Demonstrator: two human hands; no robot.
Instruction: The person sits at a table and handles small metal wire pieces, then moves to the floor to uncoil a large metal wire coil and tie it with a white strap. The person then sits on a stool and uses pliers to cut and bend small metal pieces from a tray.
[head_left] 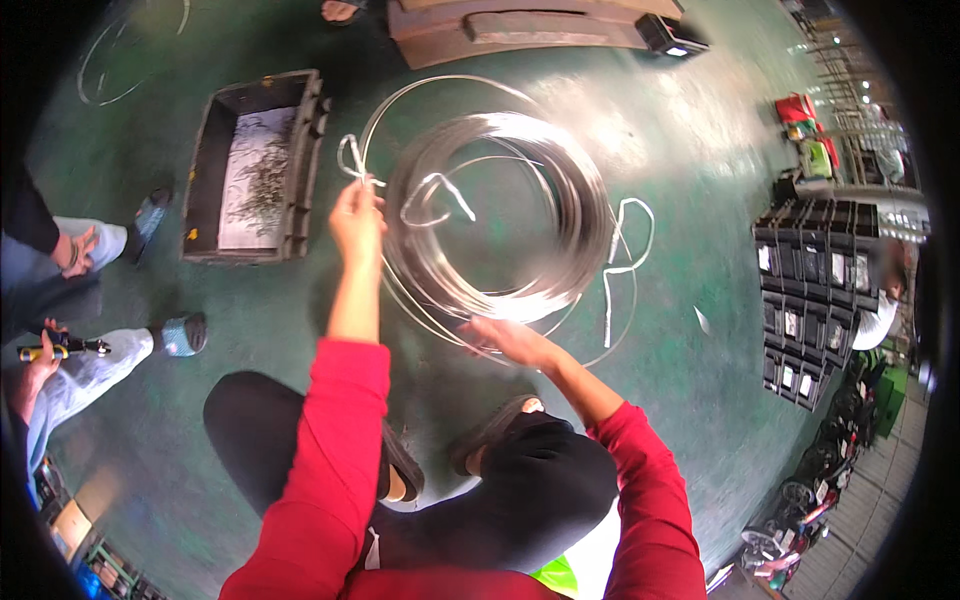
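I see the left hand (356,215) raised, its fingers pinched closed on a strand of the wire coil (500,215), which lies on the green floor (680,130). The right hand (505,338) rests open-fingered on the coil's near edge. A dark crate (300,160) sits just left.

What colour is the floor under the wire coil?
Dark green floor, glossy, seen in the head view.

Stacked black crates (812,290) stand at the right of the frame, each with a small white rectangular label (790,322) on its end. A red package (795,108) and a green package (815,157) lie at the upper right.
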